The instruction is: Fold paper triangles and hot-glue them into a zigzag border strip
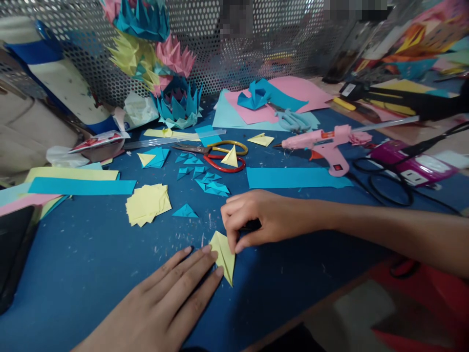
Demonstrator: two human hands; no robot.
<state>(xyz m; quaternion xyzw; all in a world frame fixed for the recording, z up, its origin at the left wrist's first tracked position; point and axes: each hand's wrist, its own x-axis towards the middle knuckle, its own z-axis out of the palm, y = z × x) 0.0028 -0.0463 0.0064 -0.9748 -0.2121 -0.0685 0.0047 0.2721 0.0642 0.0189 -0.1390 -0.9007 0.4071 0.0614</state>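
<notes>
A folded yellow paper piece lies on the blue table near its front edge, kite-shaped with a crease down it. My left hand rests flat with fingers stretched out, fingertips on the paper's left side. On the paper's right corner, my right hand pinches with thumb and index finger, the other fingers curled. Just behind the hands sits a small blue folded triangle. A stack of yellow squares is to the left of it, and several small blue folded pieces lie farther back.
Red-and-yellow-handled scissors, a pink glue gun with a cord, and a blue strip lie behind my hands. At the back stand paper flowers and a bottle. A black device is at the left edge.
</notes>
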